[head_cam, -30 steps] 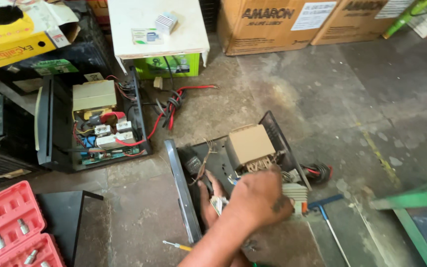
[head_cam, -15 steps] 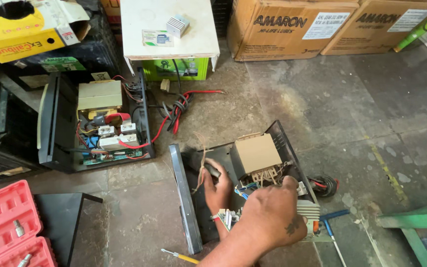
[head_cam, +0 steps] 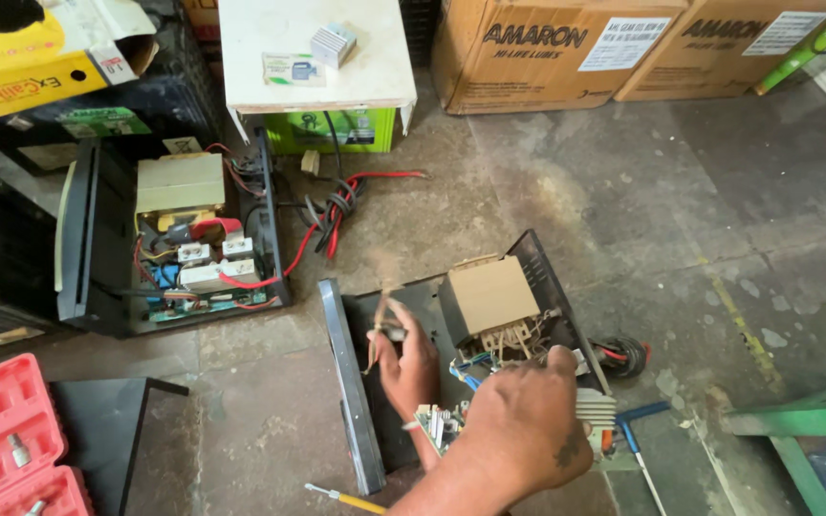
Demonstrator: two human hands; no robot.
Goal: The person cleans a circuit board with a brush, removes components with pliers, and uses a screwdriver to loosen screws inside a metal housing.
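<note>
An open black metal chassis point(head_cam: 351, 382) lies on the floor with a tan transformer point(head_cam: 489, 296) inside it. My left hand point(head_cam: 408, 368) reaches into the chassis, pinching a blurred bundle of thin tan wires point(head_cam: 386, 320) that rises from its fingers. My right hand point(head_cam: 528, 425) lies in front of the transformer, fingers curled over a circuit board point(head_cam: 435, 425). A ribbed silver heat sink point(head_cam: 597, 411) sticks out on that hand's right side. Coloured wires point(head_cam: 475, 368) run from the transformer to the board.
A second opened unit point(head_cam: 184, 239) stands at the left with red and black cables point(head_cam: 336, 205) beside it. Behind are a green battery point(head_cam: 332, 129), cardboard boxes point(head_cam: 547, 53). A red socket tray point(head_cam: 2, 430), yellow-handled screwdriver point(head_cam: 346, 497), blue-handled tool point(head_cam: 633, 435) and green frame point(head_cam: 795, 430) lie near.
My left hand has come up inside the chassis with the wire bundle. My right hand has slid down and right over the board. The view has shifted slightly.
</note>
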